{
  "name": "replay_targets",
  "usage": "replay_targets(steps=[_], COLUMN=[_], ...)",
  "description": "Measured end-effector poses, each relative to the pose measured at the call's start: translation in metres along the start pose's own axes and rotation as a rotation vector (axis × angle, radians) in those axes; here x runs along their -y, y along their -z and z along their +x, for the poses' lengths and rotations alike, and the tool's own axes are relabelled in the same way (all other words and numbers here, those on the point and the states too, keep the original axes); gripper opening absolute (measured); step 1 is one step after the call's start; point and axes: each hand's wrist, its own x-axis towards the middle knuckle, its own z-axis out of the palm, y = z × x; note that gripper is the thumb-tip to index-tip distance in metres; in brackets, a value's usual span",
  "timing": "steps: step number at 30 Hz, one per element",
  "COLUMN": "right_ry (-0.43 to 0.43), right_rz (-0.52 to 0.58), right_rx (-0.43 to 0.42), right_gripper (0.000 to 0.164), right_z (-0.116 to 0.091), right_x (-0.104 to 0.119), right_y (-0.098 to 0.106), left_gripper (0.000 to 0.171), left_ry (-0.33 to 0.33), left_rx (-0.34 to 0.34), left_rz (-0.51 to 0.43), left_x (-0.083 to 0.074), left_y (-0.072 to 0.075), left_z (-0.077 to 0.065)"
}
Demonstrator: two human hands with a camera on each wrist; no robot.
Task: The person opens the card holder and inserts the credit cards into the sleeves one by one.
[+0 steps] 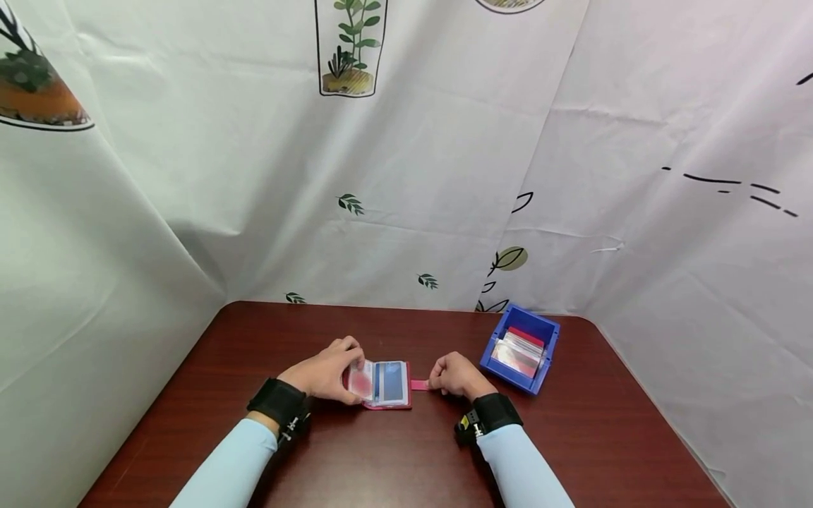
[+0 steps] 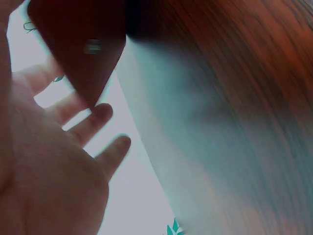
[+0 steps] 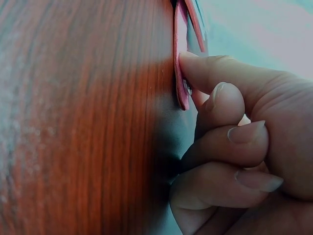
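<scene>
A red card holder point(image 1: 392, 384) lies opened on the table, with clear sleeves and a blue-and-white card showing on its right side. My left hand point(image 1: 327, 370) grips its left cover, thumb at the near edge and fingers at the far edge. In the left wrist view that cover point(image 2: 78, 44) looks dark red, tilted off the table, with a small pale mark. A pink strap point(image 1: 419, 385) sticks out from the holder's right edge. My right hand point(image 1: 459, 375) pinches the strap's end between thumb and index finger; a metal snap point(image 3: 188, 87) shows there, the other fingers curled.
At the back right stands a blue plastic box point(image 1: 551, 353) with several cards or sleeves and a red item point(image 1: 526, 336) inside. The brown wooden table point(image 1: 394, 458) has rounded back corners. White printed fabric point(image 1: 406, 155) hangs behind it and along both sides.
</scene>
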Motion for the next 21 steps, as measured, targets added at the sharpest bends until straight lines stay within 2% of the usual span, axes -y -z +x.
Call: replay_targets(steps=[3, 5, 7, 10, 13, 17, 21], right_ry=[0.003, 0.001, 0.002, -0.011, -0.019, -0.017, -0.018], right_rz=[-0.006, -0.002, -0.004, 0.0, 0.003, 0.011, 0.009], right_rx=[-0.005, -0.003, -0.004, -0.001, -0.001, -0.001, 0.003], right_gripper=[0.017, 0.017, 0.017, 0.017, 0.018, 0.018, 0.017], right_z=[0.0, 0.0, 0.0, 0.0, -0.001, -0.002, -0.002], right_x=[0.0, 0.0, 0.0, -0.001, -0.002, -0.001, 0.0], right_y=[0.0, 0.0, 0.0, 0.0, 0.001, 0.0, 0.0], left_gripper=[0.047, 0.046, 0.048, 0.056, 0.07, 0.091, 0.096], left_ry=[0.034, 0.032, 0.012, -0.03, -0.059, -0.034, -0.013], left_rx=[0.051, 0.052, 0.035, 0.003, 0.008, 0.042, 0.057], left_rz=[0.102, 0.169, 0.197, 0.172, 0.106, 0.037, 0.005], left_x=[-0.002, -0.005, -0.01, -0.02, -0.029, -0.034, -0.035], left_y=[-0.001, -0.006, -0.012, -0.023, -0.033, -0.04, -0.04], left_z=[0.0, 0.004, 0.009, 0.019, 0.028, 0.037, 0.04])
